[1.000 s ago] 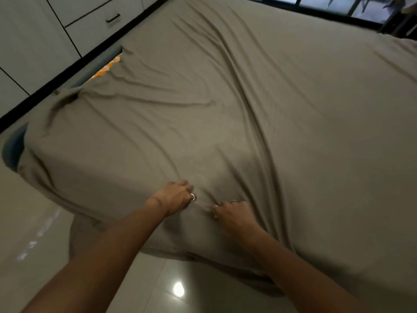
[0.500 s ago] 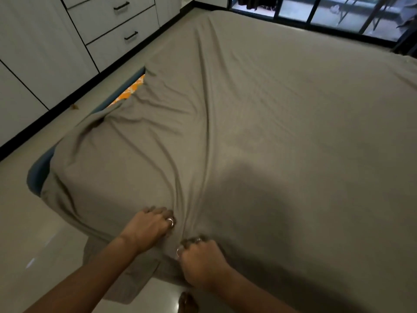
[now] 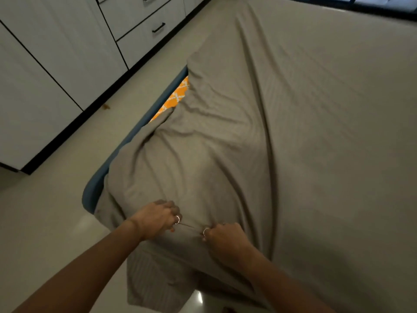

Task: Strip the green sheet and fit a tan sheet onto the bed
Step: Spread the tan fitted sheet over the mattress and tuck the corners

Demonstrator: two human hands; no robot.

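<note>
A tan sheet point(image 3: 304, 143) covers most of the bed and hangs over its near edge toward the floor. My left hand point(image 3: 155, 216) and my right hand point(image 3: 225, 239) grip the fabric side by side at the near edge, fingers curled into it. Long folds run from my hands up across the sheet. On the left side the sheet is pulled back, baring a strip of orange patterned mattress point(image 3: 173, 99) and the blue bed frame point(image 3: 106, 175). No green sheet is in view.
White cabinets with black-handled drawers point(image 3: 144, 35) line the wall at the left, across a strip of pale glossy floor point(image 3: 56, 211). A dark window frame point(image 3: 361, 5) runs along the far side of the bed.
Both hands have drawn the sheet's edge toward me and down over the near edge. More fabric hangs below the mattress, and the view has swung left and tilted.
</note>
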